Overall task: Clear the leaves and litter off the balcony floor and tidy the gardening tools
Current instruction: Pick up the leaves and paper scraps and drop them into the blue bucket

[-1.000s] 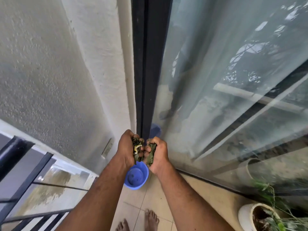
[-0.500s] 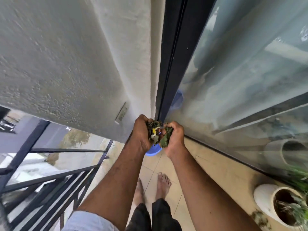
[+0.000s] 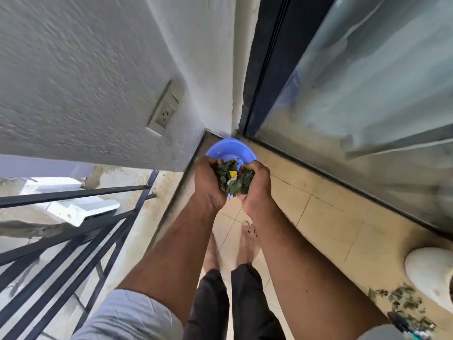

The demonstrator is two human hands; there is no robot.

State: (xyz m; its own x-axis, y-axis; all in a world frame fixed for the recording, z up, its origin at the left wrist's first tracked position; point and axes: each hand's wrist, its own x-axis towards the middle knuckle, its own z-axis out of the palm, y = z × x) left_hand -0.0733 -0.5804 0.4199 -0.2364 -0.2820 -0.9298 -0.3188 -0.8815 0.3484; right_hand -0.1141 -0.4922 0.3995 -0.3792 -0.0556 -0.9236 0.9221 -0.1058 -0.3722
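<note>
At the far left, well away from our fingers, the black railing [image 3: 73, 231] slanted across the view, with the rough white wall [image 3: 85, 69] above it and a socket [image 3: 164, 111] set into that wall, up and to the left of our knuckles. Our left hand [image 3: 208, 181] was curled round its side of a bunch of green leaves [image 3: 230, 179], fingers clamped on the clump, with a small yellow scrap in the middle of the bunch. Beyond our fingertips the blue bowl [image 3: 226, 149] sat on the floor in the corner where the wall met the dark door frame [image 3: 264, 65]; the leaves were held above its near rim, and we could not tell whether they touched it. Our right hand [image 3: 257, 187] pressed in from the other side, fingers bent and gripping the same bunch, the two hands nearly touching at the heel. Below our wrists, our bare feet stood on the tiled floor [image 3: 326, 217]. To the right of our fingers ran the glass door [image 3: 367, 94]. Far down at the right, well apart from our hands, more loose leaves [image 3: 402, 303] lay on the tiles just beside a white pot [image 3: 426, 268].
</note>
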